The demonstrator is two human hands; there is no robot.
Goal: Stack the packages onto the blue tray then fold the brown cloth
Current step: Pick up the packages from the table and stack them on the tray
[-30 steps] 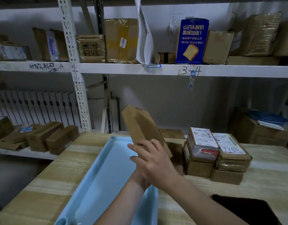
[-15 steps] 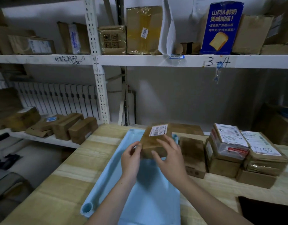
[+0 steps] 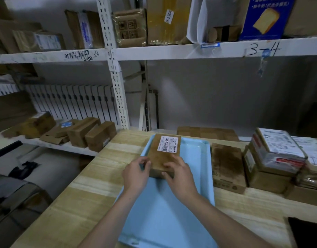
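A brown cardboard package (image 3: pixel 163 154) with a white barcode label lies flat in the far left corner of the blue tray (image 3: pixel 195 176). My left hand (image 3: pixel 136 174) grips its near left corner. My right hand (image 3: pixel 179 174) holds its near right edge, fingers over the top. More packages wait to the right of the tray: a plain brown box (image 3: pixel 227 167) and a pile of labelled parcels (image 3: pixel 279 158). A dark cloth (image 3: pixel 307 233) shows at the bottom right corner, mostly cut off by the frame.
The tray sits on a light wooden table (image 3: pixel 86 190). Behind stands a white metal rack (image 3: pixel 116 72) with boxes on its upper shelf and small cartons (image 3: pixel 89 131) on the lower left shelf. A flat carton (image 3: pixel 207 133) lies behind the tray.
The package went from tilted in the air, held in my right hand, down to lying flat in the tray's far left corner with both hands on it. The camera has moved closer.
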